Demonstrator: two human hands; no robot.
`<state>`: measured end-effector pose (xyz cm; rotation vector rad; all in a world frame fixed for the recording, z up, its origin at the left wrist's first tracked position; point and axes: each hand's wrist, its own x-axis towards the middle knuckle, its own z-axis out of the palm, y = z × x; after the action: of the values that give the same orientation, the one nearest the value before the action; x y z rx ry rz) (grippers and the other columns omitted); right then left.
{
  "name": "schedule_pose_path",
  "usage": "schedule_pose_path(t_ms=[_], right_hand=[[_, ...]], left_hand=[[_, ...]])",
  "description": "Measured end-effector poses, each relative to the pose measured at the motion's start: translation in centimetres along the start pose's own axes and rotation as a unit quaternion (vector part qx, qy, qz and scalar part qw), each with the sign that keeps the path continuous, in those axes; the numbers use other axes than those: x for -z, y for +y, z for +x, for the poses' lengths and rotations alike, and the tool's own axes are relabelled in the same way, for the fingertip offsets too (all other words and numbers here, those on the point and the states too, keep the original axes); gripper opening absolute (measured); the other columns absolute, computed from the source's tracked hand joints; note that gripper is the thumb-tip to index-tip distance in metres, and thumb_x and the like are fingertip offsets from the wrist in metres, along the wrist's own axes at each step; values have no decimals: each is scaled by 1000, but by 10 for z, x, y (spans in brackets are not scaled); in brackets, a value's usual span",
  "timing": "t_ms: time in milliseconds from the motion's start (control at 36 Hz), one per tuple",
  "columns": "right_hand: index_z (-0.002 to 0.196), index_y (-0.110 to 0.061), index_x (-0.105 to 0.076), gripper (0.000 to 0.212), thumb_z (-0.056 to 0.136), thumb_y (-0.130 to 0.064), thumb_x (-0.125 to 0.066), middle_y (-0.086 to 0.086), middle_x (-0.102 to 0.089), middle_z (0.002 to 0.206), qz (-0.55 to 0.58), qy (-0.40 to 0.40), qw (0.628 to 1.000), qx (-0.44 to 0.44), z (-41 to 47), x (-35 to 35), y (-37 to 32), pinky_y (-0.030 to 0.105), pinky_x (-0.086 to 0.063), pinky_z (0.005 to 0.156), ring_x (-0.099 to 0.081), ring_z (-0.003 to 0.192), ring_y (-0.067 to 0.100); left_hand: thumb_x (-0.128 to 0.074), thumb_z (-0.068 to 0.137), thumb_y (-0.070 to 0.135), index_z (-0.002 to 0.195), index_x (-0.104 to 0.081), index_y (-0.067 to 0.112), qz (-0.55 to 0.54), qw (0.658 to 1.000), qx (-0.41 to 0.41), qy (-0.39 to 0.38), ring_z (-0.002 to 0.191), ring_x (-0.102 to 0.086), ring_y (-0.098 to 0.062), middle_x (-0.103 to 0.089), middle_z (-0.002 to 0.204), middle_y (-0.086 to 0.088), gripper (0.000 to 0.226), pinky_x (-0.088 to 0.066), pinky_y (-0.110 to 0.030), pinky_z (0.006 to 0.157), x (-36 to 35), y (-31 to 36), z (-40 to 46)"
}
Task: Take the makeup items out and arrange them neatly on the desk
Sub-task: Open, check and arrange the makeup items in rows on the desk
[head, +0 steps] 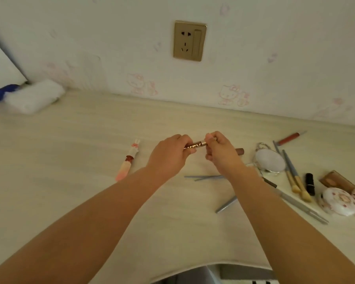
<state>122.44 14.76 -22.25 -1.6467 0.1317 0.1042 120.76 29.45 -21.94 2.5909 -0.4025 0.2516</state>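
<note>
Pencil (195,145), brown with a gold band, sits level between your two hands above the middle of the tabletop (80,160). Your left hand (170,155) has its fingers curled round one end; your right hand (221,152) pinches the other end between thumb and fingertips. That two-ended grip suggests you are checking or seating a cap before laying it down, though I cannot tell which.

At nine o'clock from the pencil a pink rabbit-topped tube (128,160) lies alone, already set apart. At six o'clock thin blue sticks (203,177) lie crossed under your right wrist, not yet straightened.

From three to four o'clock the rest lies loosely: a brown cap (239,151) just beside your right hand, a small round mirror (270,160), a red pencil (289,138), blue-handled brushes (295,179), a black lipstick (310,183), a brown compact (337,181) and a white floral case (339,201). That cluster looks unsorted, so most arranging remains.
</note>
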Motion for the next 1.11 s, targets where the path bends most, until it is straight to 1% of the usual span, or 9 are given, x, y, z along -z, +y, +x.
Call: schedule_pose_path(t_ms=[194, 278, 389, 472, 556, 667, 778, 972, 1111], right_hand=[[73, -14, -44, 27, 100, -16, -42, 0, -37, 58, -2, -3, 999, 50, -40, -6, 11, 24, -32, 52, -31, 51, 11], [75, -15, -45, 25, 99, -17, -43, -1, -38, 59, -27, -13, 997, 73, -62, -10, 10, 26, -33, 54, -33, 52, 11], [74, -15, -45, 26, 99, -17, -43, -1, -37, 58, -13, -6, 996, 89, -76, -19, 3, 25, -30, 52, -32, 51, 12], [73, -15, -44, 27, 99, -16, -42, 0, -36, 58, 14, 18, 997, 72, -82, -29, -1, 24, -29, 51, -31, 51, 13], [72, -14, -43, 28, 100, -16, -42, 0, -34, 58, 50, 34, 997, 47, -81, -34, -2, 24, -27, 49, -29, 51, 12], [72, -14, -42, 28, 100, -15, -41, 0, -32, 57, 75, 25, 996, 36, -77, -31, -2, 24, -26, 48, -28, 51, 11], [73, -15, -43, 27, 100, -17, -41, -1, -33, 58, 45, 14, 998, 42, -71, -27, -2, 23, -27, 49, -28, 51, 11], [74, -16, -45, 27, 100, -21, -42, -2, -35, 59, 26, 19, 999, 28, -54, -23, -1, 23, -28, 50, -30, 52, 12], [75, -16, -48, 25, 99, -19, -44, -2, -36, 59, 21, 6, 999, 38, -44, -20, -3, 23, -29, 50, -31, 52, 11]], left_hand=[[-42, 99, 31, 98, -66, 11, 12, 999, -31, -5, 81, -61, -28, -69, 87, -8, 31, -46, -39, 76, 9, 6, -44], [-39, 100, 31, 91, -66, 14, -40, 999, 3, -15, 67, -57, -14, -65, 75, 4, 33, -40, -15, 63, 20, 10, -69], [-39, 99, 35, 98, -67, 23, -101, 993, 43, -31, 79, -61, -13, -66, 81, 9, 30, -45, -28, 75, 35, 12, -78], [-61, 86, 43, 107, -61, 30, -79, 995, 48, 25, 85, -57, -7, -59, 95, 15, 25, -46, -27, 78, 40, 8, -81], [-72, 78, 36, 101, -58, 26, -26, 995, 12, 99, 77, -51, -3, -49, 92, 16, 29, -43, -24, 69, 42, 8, -83], [-59, 88, 42, 96, -61, 24, 24, 995, 12, 97, 79, -53, -8, -54, 92, 11, 20, -41, -27, 66, 40, 9, -79], [-30, 99, 44, 93, -64, 19, 62, 996, 43, 41, 86, -64, -19, -69, 88, 4, 42, -48, -36, 75, 38, 6, -72], [-61, 85, 44, 107, -61, 32, 110, 990, -4, 83, 94, -59, -10, -57, 104, 11, 25, -49, -29, 68, 32, 2, -64], [-46, 95, 44, 104, -65, 31, 91, 995, 41, 24, 90, -60, -14, -64, 95, 8, 24, -47, -32, 75, 35, 0, -60]])
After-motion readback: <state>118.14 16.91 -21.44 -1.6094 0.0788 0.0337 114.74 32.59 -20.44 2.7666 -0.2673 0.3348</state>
